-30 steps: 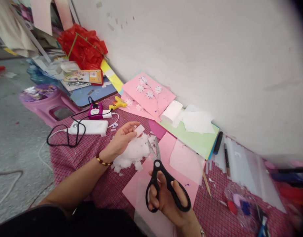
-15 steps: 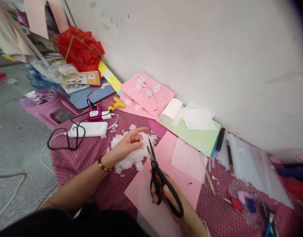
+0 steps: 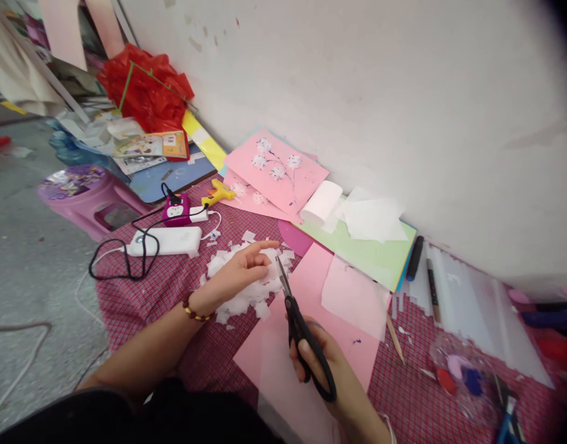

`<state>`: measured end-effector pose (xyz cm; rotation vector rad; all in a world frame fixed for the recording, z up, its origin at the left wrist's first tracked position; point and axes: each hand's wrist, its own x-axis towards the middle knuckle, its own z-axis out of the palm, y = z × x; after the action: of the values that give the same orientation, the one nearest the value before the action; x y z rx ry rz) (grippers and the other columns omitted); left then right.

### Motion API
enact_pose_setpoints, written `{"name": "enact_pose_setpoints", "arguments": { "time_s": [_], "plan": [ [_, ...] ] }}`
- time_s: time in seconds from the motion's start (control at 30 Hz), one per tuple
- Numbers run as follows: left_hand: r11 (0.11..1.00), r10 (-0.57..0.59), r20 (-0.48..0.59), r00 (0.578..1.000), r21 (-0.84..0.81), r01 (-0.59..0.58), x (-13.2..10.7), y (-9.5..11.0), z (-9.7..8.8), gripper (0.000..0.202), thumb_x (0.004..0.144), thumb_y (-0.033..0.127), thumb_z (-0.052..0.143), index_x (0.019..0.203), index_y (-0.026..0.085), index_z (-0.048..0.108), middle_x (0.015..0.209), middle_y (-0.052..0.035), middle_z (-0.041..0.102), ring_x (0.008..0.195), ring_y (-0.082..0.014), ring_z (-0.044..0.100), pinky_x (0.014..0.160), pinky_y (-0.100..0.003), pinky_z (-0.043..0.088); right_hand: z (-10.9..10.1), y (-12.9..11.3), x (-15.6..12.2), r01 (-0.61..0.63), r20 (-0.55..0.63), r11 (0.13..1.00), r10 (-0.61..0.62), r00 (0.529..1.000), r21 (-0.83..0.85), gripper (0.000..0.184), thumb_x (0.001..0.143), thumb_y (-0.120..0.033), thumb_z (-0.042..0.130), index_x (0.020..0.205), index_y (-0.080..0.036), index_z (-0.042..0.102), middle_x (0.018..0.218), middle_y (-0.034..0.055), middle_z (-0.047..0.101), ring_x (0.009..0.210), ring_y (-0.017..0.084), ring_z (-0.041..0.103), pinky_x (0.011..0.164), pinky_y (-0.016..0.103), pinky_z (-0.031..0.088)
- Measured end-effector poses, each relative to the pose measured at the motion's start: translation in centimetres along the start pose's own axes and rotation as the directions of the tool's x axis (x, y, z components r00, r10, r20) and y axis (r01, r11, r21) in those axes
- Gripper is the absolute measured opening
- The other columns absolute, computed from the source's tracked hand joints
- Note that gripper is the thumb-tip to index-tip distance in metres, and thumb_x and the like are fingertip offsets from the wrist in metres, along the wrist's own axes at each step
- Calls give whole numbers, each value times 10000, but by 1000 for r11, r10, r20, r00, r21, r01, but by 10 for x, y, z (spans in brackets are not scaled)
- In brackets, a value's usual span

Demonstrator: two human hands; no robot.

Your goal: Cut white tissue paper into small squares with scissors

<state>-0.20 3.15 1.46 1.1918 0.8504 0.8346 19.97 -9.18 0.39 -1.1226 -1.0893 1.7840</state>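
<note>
My right hand [image 3: 332,370] grips black-handled scissors [image 3: 302,327], blades closed and pointing up toward a pile of white paper scraps [image 3: 246,287] on the red checked cloth [image 3: 163,283]. My left hand [image 3: 244,271] rests on that pile, fingers curled and pinched on white paper bits, index finger stretched toward the scissor tips. A bead bracelet [image 3: 193,308] circles the left wrist. Pink paper sheets [image 3: 311,345] lie under my right hand.
A white power bank [image 3: 166,242], a magenta adapter [image 3: 176,209] with black cable and a yellow glue gun [image 3: 219,194] lie at the left. Pink flower cards [image 3: 277,169], a white paper roll [image 3: 321,203], green sheets [image 3: 371,256] and markers [image 3: 415,258] line the wall. A pink stool [image 3: 84,197] stands beside the cloth.
My left hand dropped from holding up a white strip onto the scrap pile. The scissors shut and turned, with their tips now beside my left fingers.
</note>
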Motion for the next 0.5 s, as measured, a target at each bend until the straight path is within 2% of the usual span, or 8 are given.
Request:
{"name": "enact_pose_setpoints", "arguments": {
  "time_s": [0.13,0.23,0.33,0.5],
  "plan": [
    [1000,2,-31,1000,10,-2,1,6,-6,527,752,149,618,1271,170,528,698,50,563,625,-93,552,623,-235,431,-2,0,-1,-27,-32,1000,27,999,-8,428,880,-598,569,865,-170,558,693,-31,467,477,73,381,485,248,287],
    [999,38,-118,992,-16,-40,2,8,-10,478,745,148,628,1216,165,546,707,57,551,625,-84,553,640,-237,461,-5,2,-3,22,4,1000,-22,1000,-13,470,889,-611,546,1064,-175,549,800,5,508,606,120,457,587,283,356],
    [993,104,-188,977,-33,-112,4,7,-12,459,733,146,647,1180,176,548,759,50,562,641,-77,558,651,-235,476,-8,3,-5,26,71,999,-24,997,-26,505,913,-606,511,1201,-191,508,867,24,521,693,149,469,675,319,367],
    [994,106,-154,982,51,-99,3,7,-8,444,749,176,657,1182,168,557,784,40,557,638,-75,551,614,-224,465,-6,-1,-6,-23,113,998,29,993,-60,557,884,-640,529,1212,-190,520,826,10,497,689,159,453,672,330,355]
  ]
}}
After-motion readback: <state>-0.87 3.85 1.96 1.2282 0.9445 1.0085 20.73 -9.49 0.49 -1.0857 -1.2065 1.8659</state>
